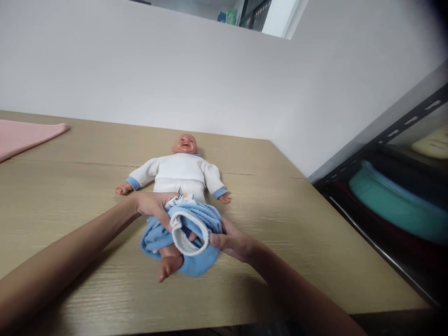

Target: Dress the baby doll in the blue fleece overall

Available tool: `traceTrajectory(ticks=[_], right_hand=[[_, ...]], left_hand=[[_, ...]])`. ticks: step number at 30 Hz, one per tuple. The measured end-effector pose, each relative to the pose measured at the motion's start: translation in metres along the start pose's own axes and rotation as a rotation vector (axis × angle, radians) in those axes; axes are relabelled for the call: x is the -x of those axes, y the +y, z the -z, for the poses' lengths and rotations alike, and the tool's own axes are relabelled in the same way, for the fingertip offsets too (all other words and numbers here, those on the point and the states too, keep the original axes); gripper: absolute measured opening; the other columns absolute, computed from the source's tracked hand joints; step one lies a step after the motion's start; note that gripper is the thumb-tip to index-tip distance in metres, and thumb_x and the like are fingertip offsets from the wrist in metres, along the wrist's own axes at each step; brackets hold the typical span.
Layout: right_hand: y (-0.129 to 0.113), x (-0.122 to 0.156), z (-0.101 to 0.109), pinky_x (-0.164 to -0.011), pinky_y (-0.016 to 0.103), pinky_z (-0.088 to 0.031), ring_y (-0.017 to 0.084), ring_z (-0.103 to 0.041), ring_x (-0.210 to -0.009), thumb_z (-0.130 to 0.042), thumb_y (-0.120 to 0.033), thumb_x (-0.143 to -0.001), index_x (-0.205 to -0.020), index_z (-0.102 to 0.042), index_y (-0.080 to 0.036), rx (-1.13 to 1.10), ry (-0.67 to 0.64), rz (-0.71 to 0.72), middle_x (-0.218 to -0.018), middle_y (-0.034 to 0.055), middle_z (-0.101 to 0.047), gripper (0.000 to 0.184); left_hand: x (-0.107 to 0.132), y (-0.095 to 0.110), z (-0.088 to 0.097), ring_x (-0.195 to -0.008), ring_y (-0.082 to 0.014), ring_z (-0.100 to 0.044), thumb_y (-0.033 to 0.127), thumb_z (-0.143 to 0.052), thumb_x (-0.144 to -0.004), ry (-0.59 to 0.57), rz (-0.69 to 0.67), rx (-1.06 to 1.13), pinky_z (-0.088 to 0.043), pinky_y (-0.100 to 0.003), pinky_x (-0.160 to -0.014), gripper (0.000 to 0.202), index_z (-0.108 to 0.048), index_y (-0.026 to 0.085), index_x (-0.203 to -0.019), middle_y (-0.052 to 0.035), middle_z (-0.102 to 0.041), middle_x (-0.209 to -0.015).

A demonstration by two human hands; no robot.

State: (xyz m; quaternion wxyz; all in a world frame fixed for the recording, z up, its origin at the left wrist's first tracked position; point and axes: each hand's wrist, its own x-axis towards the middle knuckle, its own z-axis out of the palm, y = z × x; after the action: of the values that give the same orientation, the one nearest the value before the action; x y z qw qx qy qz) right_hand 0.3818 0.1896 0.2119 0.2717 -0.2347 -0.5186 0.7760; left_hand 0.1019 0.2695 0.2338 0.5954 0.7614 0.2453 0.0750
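A baby doll (180, 169) in a white top with blue cuffs lies on its back on the table, head toward the wall. Bunched around its legs are blue pants (199, 266) with white cuffs. One doll foot (170, 261) sticks out of the left leg opening. My left hand (156, 205) grips the pants' cloth at the left of the white cuff (191, 233). On the other side, my right hand (231, 240) pinches that cuff's right edge, thumb on top. The cuff stands open between my hands, with a bit of the doll's other foot showing inside.
The wooden table (105, 275) ends at a white wall (175, 70) behind the doll. A folded pink cloth (28, 137) lies at the far left. To the right stands a dark metal shelf (395, 128) holding a teal basin (395, 205).
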Motion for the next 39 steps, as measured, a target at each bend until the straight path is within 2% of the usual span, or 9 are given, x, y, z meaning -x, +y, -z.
traceTrajectory(ticks=[4, 8, 13, 16, 20, 24, 29, 33, 39], right_hand=[[-0.005, 0.001, -0.008, -0.101, 0.038, -0.061, 0.024, -0.075, -0.096, -0.099, -0.065, -0.079, -0.102, -0.078, -0.023, -0.059, 0.153, 0.071, -0.101, 0.0046, -0.081, 0.053], [-0.013, 0.0, -0.013, -0.102, 0.038, -0.06, 0.026, -0.073, -0.097, -0.1, -0.067, -0.076, -0.095, -0.077, -0.023, -0.125, 0.201, 0.064, -0.096, 0.0041, -0.078, 0.053], [-0.01, 0.0, -0.011, -0.095, 0.037, -0.06, 0.024, -0.069, -0.092, -0.093, -0.081, -0.076, -0.093, -0.076, -0.023, -0.046, 0.155, 0.103, -0.091, 0.0034, -0.073, 0.063], [-0.001, 0.0, -0.007, -0.102, 0.042, -0.06, 0.027, -0.072, -0.103, -0.098, -0.072, -0.076, -0.103, -0.076, -0.024, 0.096, 0.175, 0.152, -0.106, 0.0064, -0.078, 0.059], [0.008, -0.003, -0.006, -0.113, 0.044, -0.057, 0.028, -0.075, -0.116, -0.094, -0.053, -0.087, -0.12, -0.08, -0.026, 0.179, 0.34, 0.214, -0.126, 0.0073, -0.082, 0.045], [0.0, -0.006, -0.018, -0.103, 0.043, -0.061, 0.028, -0.076, -0.104, -0.083, -0.048, -0.092, -0.107, -0.08, -0.024, 0.318, 0.576, 0.308, -0.111, 0.0062, -0.084, 0.028], [-0.007, 0.006, -0.047, -0.101, 0.045, -0.062, 0.03, -0.078, -0.104, -0.078, -0.036, -0.089, -0.103, -0.079, -0.025, 0.477, 0.759, 0.298, -0.106, 0.007, -0.084, 0.018], [0.011, 0.024, -0.067, -0.1, 0.049, -0.066, 0.035, -0.08, -0.108, -0.082, -0.034, -0.086, -0.111, -0.08, -0.024, 0.399, 0.806, 0.194, -0.112, 0.0095, -0.085, 0.027], [0.059, 0.042, -0.092, -0.122, 0.055, -0.059, 0.041, -0.072, -0.14, -0.087, -0.045, -0.092, -0.135, -0.077, -0.024, 0.283, 0.945, 0.156, -0.143, 0.0161, -0.079, 0.05]], left_hand=[[0.001, 0.011, 0.0, -0.098, -0.0281, -0.074, 0.057, -0.103, -0.067, -0.021, 0.039, 0.055, -0.063, -0.039, -0.096, 0.063, -0.079, 0.016, -0.108, -0.0041, -0.084, -0.101], [0.0, 0.01, -0.001, -0.111, -0.0308, -0.076, 0.044, -0.103, -0.068, -0.029, 0.0, 0.124, -0.063, -0.04, -0.101, 0.065, -0.079, 0.016, -0.122, -0.0047, -0.086, -0.11], [-0.004, -0.001, 0.0, -0.108, -0.0311, -0.079, 0.048, -0.102, -0.069, -0.051, -0.049, 0.228, -0.064, -0.041, -0.102, 0.061, -0.08, 0.017, -0.116, -0.0045, -0.086, -0.107], [-0.004, -0.004, 0.003, -0.103, -0.0312, -0.078, 0.055, -0.104, -0.063, -0.156, -0.037, 0.244, -0.065, -0.041, -0.099, 0.065, -0.08, 0.018, -0.112, -0.006, -0.086, -0.106], [-0.004, 0.006, 0.001, -0.105, -0.032, -0.075, 0.066, -0.106, -0.056, -0.151, -0.01, 0.218, -0.063, -0.042, -0.1, 0.078, -0.08, 0.016, -0.11, -0.0069, -0.084, -0.103], [-0.007, 0.022, -0.008, -0.107, -0.0341, -0.071, 0.082, -0.098, -0.063, -0.082, 0.004, 0.192, -0.061, -0.045, -0.101, 0.082, -0.08, 0.015, -0.107, -0.0098, -0.084, -0.105], [-0.007, 0.045, -0.021, -0.103, -0.0287, -0.073, 0.066, -0.098, -0.074, -0.052, 0.05, 0.029, -0.059, -0.036, -0.093, 0.061, -0.079, 0.02, -0.108, -0.0035, -0.081, -0.104], [0.0, 0.067, -0.036, -0.093, -0.0248, -0.075, 0.055, -0.095, -0.084, -0.068, 0.111, -0.091, -0.058, -0.031, -0.082, 0.039, -0.078, 0.022, -0.097, 0.0, -0.079, -0.093], [0.002, 0.068, -0.045, -0.094, -0.0233, -0.075, 0.035, -0.078, -0.094, -0.03, -0.08, -0.118, -0.059, -0.03, -0.084, 0.018, -0.073, 0.02, -0.105, -0.0018, -0.081, -0.103]])
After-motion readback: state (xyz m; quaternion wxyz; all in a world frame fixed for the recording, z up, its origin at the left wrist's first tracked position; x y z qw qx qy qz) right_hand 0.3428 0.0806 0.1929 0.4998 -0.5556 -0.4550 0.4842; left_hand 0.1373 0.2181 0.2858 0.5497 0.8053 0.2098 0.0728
